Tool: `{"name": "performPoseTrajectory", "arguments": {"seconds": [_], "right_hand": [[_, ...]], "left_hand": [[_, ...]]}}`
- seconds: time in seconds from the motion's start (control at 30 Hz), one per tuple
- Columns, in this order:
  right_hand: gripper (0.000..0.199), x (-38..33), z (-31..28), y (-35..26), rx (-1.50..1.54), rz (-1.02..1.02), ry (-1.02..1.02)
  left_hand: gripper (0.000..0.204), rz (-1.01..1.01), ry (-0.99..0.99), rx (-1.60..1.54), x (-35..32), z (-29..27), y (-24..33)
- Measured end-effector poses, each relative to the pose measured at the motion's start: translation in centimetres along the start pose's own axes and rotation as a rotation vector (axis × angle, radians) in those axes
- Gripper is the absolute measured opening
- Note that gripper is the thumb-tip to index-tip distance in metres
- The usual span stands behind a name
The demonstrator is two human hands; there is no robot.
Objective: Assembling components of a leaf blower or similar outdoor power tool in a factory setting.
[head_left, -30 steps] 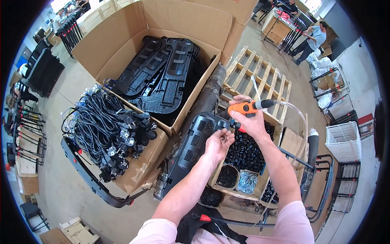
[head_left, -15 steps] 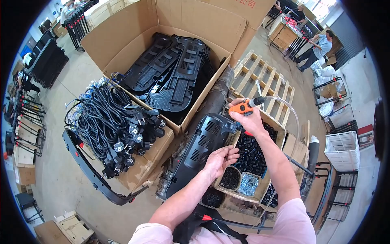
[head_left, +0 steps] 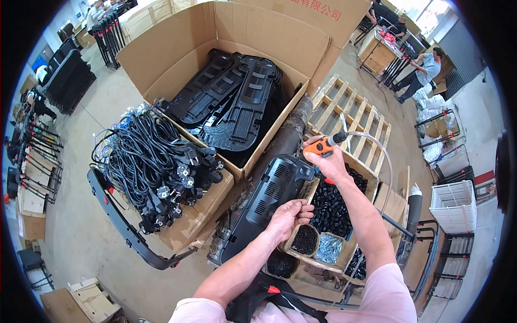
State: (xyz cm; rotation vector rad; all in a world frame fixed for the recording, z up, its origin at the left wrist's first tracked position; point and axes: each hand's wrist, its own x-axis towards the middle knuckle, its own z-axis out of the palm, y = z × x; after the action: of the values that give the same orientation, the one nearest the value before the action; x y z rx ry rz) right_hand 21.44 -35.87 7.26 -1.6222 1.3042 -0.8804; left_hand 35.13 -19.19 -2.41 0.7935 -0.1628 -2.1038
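Near the middle of the scene, the right hand (head_left: pixel 330 161) has its grip clamped round an orange-and-black handheld driver (head_left: pixel 319 147), clear plastic hose (head_left: pixel 385 149) arching right, perhaps to spare the forearm; left of it lies a long black plastic vented housing (head_left: pixel 273 185); the left hand (head_left: pixel 287 219) hovers by its right edge, near a tub of small dark parts (head_left: pixel 305 240), probably for reach. The driver's tip is hidden; the left fingers curl together, but whether they pinch anything I cannot tell.
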Motion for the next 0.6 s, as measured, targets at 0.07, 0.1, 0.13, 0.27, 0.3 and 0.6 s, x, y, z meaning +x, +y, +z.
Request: {"name": "performPoseTrajectory", "arguments": {"seconds": [0.07,0.1,0.13,0.27,0.3,0.6], "right_hand": [[0.033,0.0,-0.1,0.1,-0.001,0.006,-0.001],[0.035,-0.1,-0.2,0.1,-0.003,0.012,0.0],[0.035,-0.2,0.1,-0.2,-0.001,0.009,-0.002],[0.051,-2.6,0.6,-1.5,0.177,-0.053,-0.004],[0.051,-3.4,0.8,-2.2,0.232,-0.07,-0.016],[0.054,-7.9,1.3,-5.4,0.269,-0.061,-0.117]], "left_hand": [[0.029,0.011,0.053,-0.032,-0.2,0.6,0.3],[0.029,0.01,0.051,-0.033,-0.1,1.0,0.6],[0.028,0.029,0.086,-0.068,0.0,0.9,1.0],[0.026,0.083,0.129,-0.154,1.0,-0.5,1.9],[0.026,0.1,0.135,-0.198,1.3,-1.1,2.4],[0.023,0.216,0.148,-0.536,3.2,-2.1,4.5]]}}
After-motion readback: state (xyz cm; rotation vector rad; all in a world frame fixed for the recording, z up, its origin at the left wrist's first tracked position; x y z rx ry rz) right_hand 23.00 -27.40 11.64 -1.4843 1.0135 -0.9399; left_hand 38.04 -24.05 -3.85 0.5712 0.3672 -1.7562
